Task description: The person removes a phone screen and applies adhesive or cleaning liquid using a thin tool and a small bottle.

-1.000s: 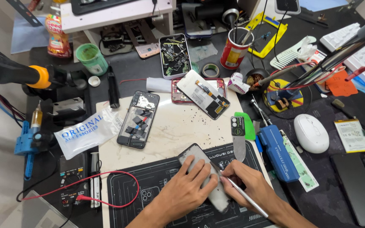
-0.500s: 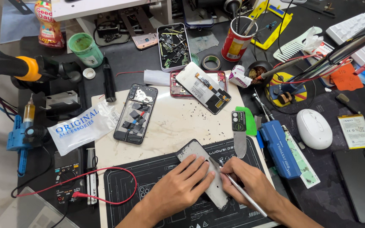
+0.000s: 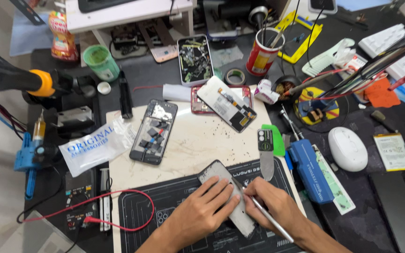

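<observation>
Cluttered table (image 3: pixel 188 145): grey phone panel (image 3: pixel 228 197) lies pinned flat under left hand (image 3: pixel 202 211) fingers, long axis slanting away; right hand (image 3: pixel 270 206) pinches a metal tool (image 3: pixel 263 218) at its right edge.

I have one view only, from the camera worn on the head, so there is no second view to share any part of the scene with. It looks steeply down and a little forward over the workbench, from above and behind the hands, close enough that my left hand (image 3: pixel 201 212) and right hand (image 3: pixel 272 206) sit at the bottom edge with the forearms cut off by the frame. The dark work mat (image 3: pixel 165 211) fills the lower middle, the pale marble-patterned board (image 3: pixel 198 140) the centre. The far side of the bench runs along the top edge, where a white shelf (image 3: pixel 118 11) is cropped.
</observation>
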